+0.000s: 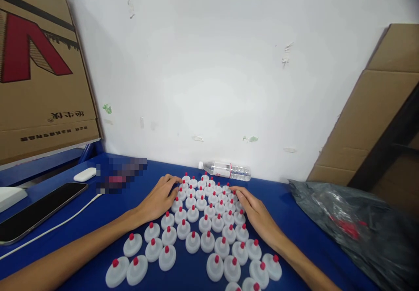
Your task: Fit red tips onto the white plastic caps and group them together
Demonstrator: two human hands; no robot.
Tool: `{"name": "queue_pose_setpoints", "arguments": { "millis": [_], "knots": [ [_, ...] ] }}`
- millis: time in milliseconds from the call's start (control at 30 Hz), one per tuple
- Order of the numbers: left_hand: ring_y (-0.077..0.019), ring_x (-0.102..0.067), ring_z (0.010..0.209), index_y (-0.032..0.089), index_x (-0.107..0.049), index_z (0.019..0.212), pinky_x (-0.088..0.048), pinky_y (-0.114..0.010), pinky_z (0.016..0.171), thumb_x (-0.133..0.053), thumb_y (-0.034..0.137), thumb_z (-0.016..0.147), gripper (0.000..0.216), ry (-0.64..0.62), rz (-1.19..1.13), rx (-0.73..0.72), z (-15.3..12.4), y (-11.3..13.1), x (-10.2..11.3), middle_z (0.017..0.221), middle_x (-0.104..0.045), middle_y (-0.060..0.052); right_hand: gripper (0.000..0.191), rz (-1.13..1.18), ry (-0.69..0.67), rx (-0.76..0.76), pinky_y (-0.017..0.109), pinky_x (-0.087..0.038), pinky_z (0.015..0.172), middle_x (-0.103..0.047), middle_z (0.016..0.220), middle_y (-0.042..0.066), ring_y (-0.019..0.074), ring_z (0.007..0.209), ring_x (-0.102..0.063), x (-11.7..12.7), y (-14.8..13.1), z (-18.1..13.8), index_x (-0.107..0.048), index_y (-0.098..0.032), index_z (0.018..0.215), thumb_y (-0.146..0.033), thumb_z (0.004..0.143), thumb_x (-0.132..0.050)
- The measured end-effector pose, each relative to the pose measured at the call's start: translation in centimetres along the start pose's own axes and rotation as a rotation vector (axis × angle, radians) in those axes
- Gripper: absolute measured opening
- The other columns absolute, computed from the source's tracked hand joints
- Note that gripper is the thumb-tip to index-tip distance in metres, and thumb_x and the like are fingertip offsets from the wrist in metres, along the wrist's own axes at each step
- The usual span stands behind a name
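Note:
Several white caps with red tips (203,225) stand close together on the blue table (288,203). My left hand (160,197) lies flat against the left side of the group, fingers stretched toward its far end. My right hand (257,214) lies flat against the right side, fingers stretched along the caps. Both hands touch the outer caps and hold nothing.
A clear plastic bottle (225,170) lies by the white wall behind the caps. A black plastic bag (353,225) sits at the right. A dark phone (39,210), a white cable and a small white case (85,174) lie at the left. Cardboard boxes (39,73) stand on both sides.

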State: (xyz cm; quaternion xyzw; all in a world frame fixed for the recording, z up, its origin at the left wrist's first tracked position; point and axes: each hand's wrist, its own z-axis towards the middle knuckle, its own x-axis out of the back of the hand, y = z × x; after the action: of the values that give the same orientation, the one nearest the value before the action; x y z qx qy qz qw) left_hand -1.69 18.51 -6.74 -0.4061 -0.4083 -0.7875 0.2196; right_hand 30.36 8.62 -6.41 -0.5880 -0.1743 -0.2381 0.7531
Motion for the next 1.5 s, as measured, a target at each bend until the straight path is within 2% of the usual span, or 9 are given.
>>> {"name": "queue_pose_setpoints", "arguments": {
  "millis": [733, 967, 1100, 1233, 1300, 1367, 1400, 1433, 1500],
  "knots": [
    [-0.0282, -0.057, 0.11, 0.024, -0.062, 0.12, -0.046, -0.049, 0.101, -0.039, 0.036, 0.1, 0.034, 0.009, -0.004, -0.015, -0.1, 0.4, 0.3, 0.119, -0.063, -0.009, 0.048, 0.001, -0.011, 0.014, 0.043, -0.042, 0.111, -0.065, 0.136, 0.003, 0.0262, 0.126, -0.059, 0.0, -0.7, -0.2, -0.06, -0.031, 0.133, -0.059, 0.102, -0.037],
    [-0.0258, -0.061, 0.104, 0.022, -0.054, 0.132, -0.048, -0.046, 0.099, -0.035, 0.043, 0.102, 0.041, 0.019, -0.038, 0.0, 0.4, 0.1, 1.0, 0.106, -0.065, -0.006, 0.053, 0.062, -0.033, 0.008, 0.048, -0.039, 0.115, -0.06, 0.143, 0.004, 0.0268, 0.134, -0.054, 0.3, -0.7, -0.4, -0.055, -0.032, 0.14, -0.063, 0.103, -0.032],
    [-0.024, -0.064, 0.101, 0.023, -0.052, 0.134, -0.051, -0.042, 0.095, -0.031, 0.048, 0.104, 0.045, 0.034, -0.069, 0.019, 0.6, 0.1, 1.5, 0.104, -0.066, -0.005, 0.056, 0.084, -0.019, 0.046, 0.052, -0.033, 0.119, -0.056, 0.148, 0.005, 0.0271, 0.139, -0.049, 1.7, -1.4, -0.7, -0.054, -0.031, 0.143, -0.061, 0.104, -0.026],
    [-0.0253, -0.062, 0.111, 0.023, -0.051, 0.134, -0.047, -0.045, 0.103, -0.028, 0.049, 0.105, 0.046, 0.071, -0.085, 0.042, 0.5, -0.1, 1.0, 0.114, -0.064, -0.007, 0.049, -0.148, 0.032, 0.284, 0.057, -0.026, 0.122, -0.045, 0.158, 0.002, 0.0302, 0.148, -0.036, 3.4, -4.7, -2.0, -0.052, -0.035, 0.146, -0.054, 0.105, -0.033],
    [-0.0257, -0.061, 0.112, 0.022, -0.051, 0.133, -0.045, -0.046, 0.105, -0.028, 0.048, 0.105, 0.045, 0.08, -0.089, 0.045, 0.5, -0.1, 0.7, 0.113, -0.064, -0.007, 0.049, -0.358, -0.012, 0.481, 0.061, -0.028, 0.12, -0.039, 0.162, 0.001, 0.0338, 0.15, -0.033, 2.9, -6.5, -3.2, -0.048, -0.038, 0.148, -0.054, 0.102, -0.042],
    [-0.0258, -0.061, 0.111, 0.022, -0.051, 0.133, -0.045, -0.046, 0.105, -0.028, 0.048, 0.105, 0.045, 0.083, -0.092, 0.045, 0.4, -0.2, 0.5, 0.111, -0.064, -0.007, 0.056, -0.52, -0.067, 0.778, 0.061, -0.025, 0.122, -0.038, 0.162, 0.004, 0.0341, 0.149, -0.035, 0.5, -7.4, -4.6, -0.05, -0.035, 0.146, -0.058, 0.095, -0.056],
    [-0.0257, -0.061, 0.111, 0.022, -0.051, 0.133, -0.045, -0.047, 0.105, -0.028, 0.048, 0.105, 0.045, 0.083, -0.094, 0.043, 0.4, -0.1, 0.5, 0.112, -0.063, -0.007, 0.048, -0.56, 0.004, 0.969, 0.056, -0.026, 0.123, -0.047, 0.156, 0.004, 0.0292, 0.146, -0.042, -1.3, -7.4, -5.3, -0.054, -0.035, 0.141, -0.051, 0.096, -0.059],
    [-0.0254, -0.061, 0.11, 0.021, -0.05, 0.134, -0.045, -0.046, 0.105, -0.028, 0.048, 0.105, 0.045, 0.083, -0.095, 0.042, 0.4, -0.1, 0.5, 0.112, -0.063, -0.007, 0.037, -0.586, 0.089, 1.123, 0.05, -0.027, 0.124, -0.057, 0.148, -0.001, 0.0222, 0.143, -0.046, -3.4, -7.1, -6.0, -0.058, -0.039, 0.133, -0.04, 0.096, -0.062],
    [-0.0245, -0.061, 0.108, 0.02, -0.047, 0.135, -0.046, -0.045, 0.104, -0.027, 0.047, 0.105, 0.045, 0.083, -0.099, 0.037, 0.4, -0.1, 0.6, 0.109, -0.062, -0.007, 0.028, -0.65, 0.142, 1.307, 0.035, -0.032, 0.124, -0.068, 0.134, -0.01, 0.0126, 0.141, -0.047, -7.5, -6.2, -6.9, -0.063, -0.042, 0.119, -0.029, 0.094, -0.067]
  ]
}}
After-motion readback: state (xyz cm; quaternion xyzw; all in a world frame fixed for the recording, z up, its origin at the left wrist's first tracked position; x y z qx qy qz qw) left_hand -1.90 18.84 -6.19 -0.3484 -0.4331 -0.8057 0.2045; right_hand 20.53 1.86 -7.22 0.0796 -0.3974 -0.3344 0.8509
